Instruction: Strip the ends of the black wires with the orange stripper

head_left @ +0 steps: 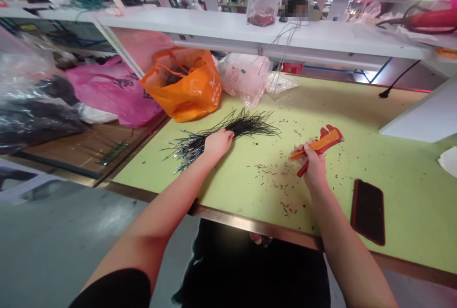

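Note:
A bundle of thin black wires [250, 124] lies across the table, with blue and silvery ends at its left. My left hand [218, 141] rests on the middle of it, fingers closed on wires; how many they grip is hidden. In my right hand [314, 164] is an orange and red wire stripper [326, 140], held above the table with its head pointing away to the right. My fingers wrap round its handles, and I make out no wire in its jaws. Short black wire scraps [282, 184] are scattered between my hands.
A phone [368, 212] lies right of my right forearm. Behind the wires stand an orange bag [189, 91] and a clear plastic bag [246, 77], with a pink bag [114, 89] farther left. A white shelf [214, 27] spans the back, holding a bag and loose wires.

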`<action>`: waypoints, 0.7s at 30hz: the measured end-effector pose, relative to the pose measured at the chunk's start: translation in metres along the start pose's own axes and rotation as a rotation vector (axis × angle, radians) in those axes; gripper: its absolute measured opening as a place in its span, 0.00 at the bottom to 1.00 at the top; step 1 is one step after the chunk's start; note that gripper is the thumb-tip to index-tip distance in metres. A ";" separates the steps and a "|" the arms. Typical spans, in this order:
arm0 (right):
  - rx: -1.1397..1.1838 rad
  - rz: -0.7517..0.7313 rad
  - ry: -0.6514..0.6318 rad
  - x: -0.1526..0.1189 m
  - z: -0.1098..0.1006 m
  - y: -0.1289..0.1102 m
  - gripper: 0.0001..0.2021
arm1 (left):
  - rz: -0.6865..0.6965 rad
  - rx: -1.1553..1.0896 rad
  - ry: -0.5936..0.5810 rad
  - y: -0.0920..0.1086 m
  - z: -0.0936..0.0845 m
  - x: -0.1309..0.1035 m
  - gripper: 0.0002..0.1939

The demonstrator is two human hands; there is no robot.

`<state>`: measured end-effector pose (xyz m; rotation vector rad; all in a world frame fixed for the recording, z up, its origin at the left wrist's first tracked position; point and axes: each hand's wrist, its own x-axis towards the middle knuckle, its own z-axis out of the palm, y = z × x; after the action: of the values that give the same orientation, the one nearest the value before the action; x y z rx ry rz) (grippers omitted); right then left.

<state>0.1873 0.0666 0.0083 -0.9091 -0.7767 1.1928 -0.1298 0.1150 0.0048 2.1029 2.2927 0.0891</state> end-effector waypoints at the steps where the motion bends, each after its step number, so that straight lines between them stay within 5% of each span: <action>1: 0.001 -0.004 0.002 0.000 0.001 0.000 0.16 | -0.023 -0.008 0.018 -0.004 -0.001 0.005 0.24; 9: 0.040 0.068 0.077 0.008 -0.005 0.002 0.19 | -0.055 -0.096 0.095 -0.003 -0.013 0.049 0.27; 15: 0.034 0.031 0.059 0.008 -0.008 0.002 0.18 | 0.036 -0.073 0.040 0.014 0.000 0.064 0.27; 21: 0.032 0.054 0.071 0.003 -0.004 0.000 0.19 | 0.180 -0.036 -0.123 -0.012 0.009 0.052 0.49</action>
<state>0.1916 0.0683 0.0070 -0.9465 -0.6782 1.2102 -0.1458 0.1662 -0.0040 2.2254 2.0165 0.0049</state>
